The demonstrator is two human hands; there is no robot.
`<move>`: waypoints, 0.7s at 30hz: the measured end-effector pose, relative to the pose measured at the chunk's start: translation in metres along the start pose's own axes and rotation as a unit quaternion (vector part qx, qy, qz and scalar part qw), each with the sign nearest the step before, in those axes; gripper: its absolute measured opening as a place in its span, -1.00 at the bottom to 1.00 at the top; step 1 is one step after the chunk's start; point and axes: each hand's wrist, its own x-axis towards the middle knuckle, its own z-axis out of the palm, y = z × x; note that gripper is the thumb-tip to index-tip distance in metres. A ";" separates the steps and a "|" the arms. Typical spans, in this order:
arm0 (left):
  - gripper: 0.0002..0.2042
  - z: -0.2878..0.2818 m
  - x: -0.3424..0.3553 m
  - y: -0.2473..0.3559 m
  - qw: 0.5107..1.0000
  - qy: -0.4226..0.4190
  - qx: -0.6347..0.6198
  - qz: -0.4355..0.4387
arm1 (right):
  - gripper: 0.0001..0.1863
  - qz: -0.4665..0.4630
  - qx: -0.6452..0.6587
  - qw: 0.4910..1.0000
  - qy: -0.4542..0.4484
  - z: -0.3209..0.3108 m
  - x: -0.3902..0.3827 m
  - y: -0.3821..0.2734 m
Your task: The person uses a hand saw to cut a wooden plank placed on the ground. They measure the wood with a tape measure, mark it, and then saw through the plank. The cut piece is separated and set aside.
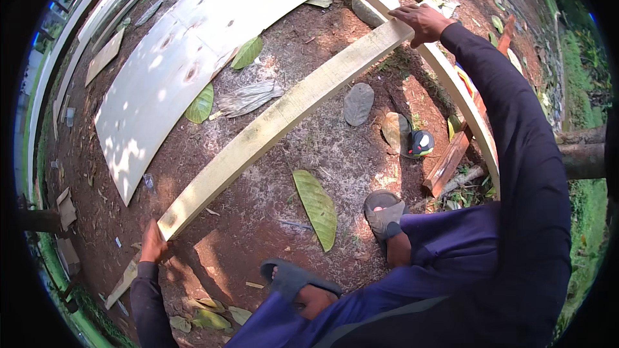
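1. Edges: pale plywood sheet (167,71) lies on the ground beyond the beam, one pointed corner toward the left hand. Second timber (460,93) crosses at the beam's right end; cannot tell whether the two touch.
2. Room: soil (351,161) lies between the beam and the wearer's sandals, with a large green leaf (315,209) on it. Reddish wood piece (448,161) sits just beside the second timber, right side.
3. Beam (284,113): long, squared, pale yellow, raw-looking, dark marks near its left end. Slants from lower left to upper right in front of the wearer, held at both ends; its bow may be the lens.
4. Left hand (153,242): closed round the lower-left end, forearm low.
5. Right hand (424,23): arm stretched far forward, fingers bent over the upper-right end, thumb on the near side.
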 end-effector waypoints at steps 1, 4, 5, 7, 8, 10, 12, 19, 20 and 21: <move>-0.43 0.000 0.002 0.009 1.000 0.005 0.012 -0.011 | 0.13 -0.010 0.041 0.999 0.002 0.005 0.006 -0.001; -0.51 0.001 0.003 0.021 0.999 0.025 -0.025 0.007 | -0.11 -0.026 0.072 0.996 -0.037 0.007 0.020 -0.002; -0.52 -0.004 -0.020 -0.003 0.997 0.053 -0.054 0.007 | -0.20 -0.043 0.088 0.994 -0.049 -0.003 0.038 -0.011; -0.54 -0.001 -0.025 0.004 0.995 0.048 -0.084 -0.016 | -0.27 -0.067 0.085 0.993 -0.056 -0.002 0.044 -0.010; -0.55 0.008 0.001 0.039 0.996 0.013 -0.087 -0.033 | -0.28 -0.050 0.078 0.993 -0.069 0.005 0.027 0.000; -0.59 0.011 0.000 0.045 0.995 0.050 -0.081 -0.026 | -0.24 -0.053 0.061 0.996 -0.049 0.007 0.036 0.010; -0.60 0.010 0.002 0.041 0.998 0.051 -0.029 -0.001 | -0.19 -0.052 0.053 0.996 -0.043 0.011 0.039 0.018; -0.37 0.014 -0.021 -0.038 0.999 0.028 0.028 -0.023 | -0.31 -0.036 0.047 0.998 -0.028 0.014 0.048 0.006; -0.32 0.027 -0.005 -0.028 0.999 0.014 0.051 -0.013 | -0.39 -0.027 0.040 0.998 -0.042 0.015 0.038 0.012; -0.28 0.026 -0.004 -0.031 0.996 0.007 0.085 -0.013 | -0.40 -0.027 0.044 0.998 -0.038 0.016 0.036 0.013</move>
